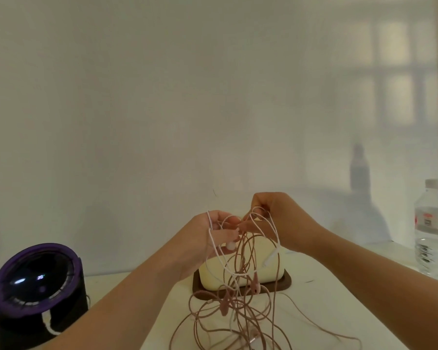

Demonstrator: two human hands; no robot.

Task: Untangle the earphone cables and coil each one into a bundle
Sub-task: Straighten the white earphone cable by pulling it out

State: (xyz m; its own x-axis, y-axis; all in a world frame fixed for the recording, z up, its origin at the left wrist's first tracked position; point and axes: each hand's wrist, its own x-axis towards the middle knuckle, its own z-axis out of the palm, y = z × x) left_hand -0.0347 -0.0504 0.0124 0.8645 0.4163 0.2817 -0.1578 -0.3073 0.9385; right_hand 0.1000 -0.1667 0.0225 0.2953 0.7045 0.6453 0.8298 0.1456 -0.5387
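Observation:
A tangle of earphone cables hangs between my raised hands above the white table. The white cable runs over my left hand, whose fingers curl round it, with a white earbud beneath the fingers. My right hand pinches loops of the pink-brown cable and a white strand. Most of the pink-brown cable trails in loose loops down to the table in front of me. An inline piece of the white cable dangles below my right hand.
A cream box on a dark brown tray stands right behind the tangle. A black and purple round device sits at the left with a white cord. A clear water bottle stands at the right edge. A white wall is close behind.

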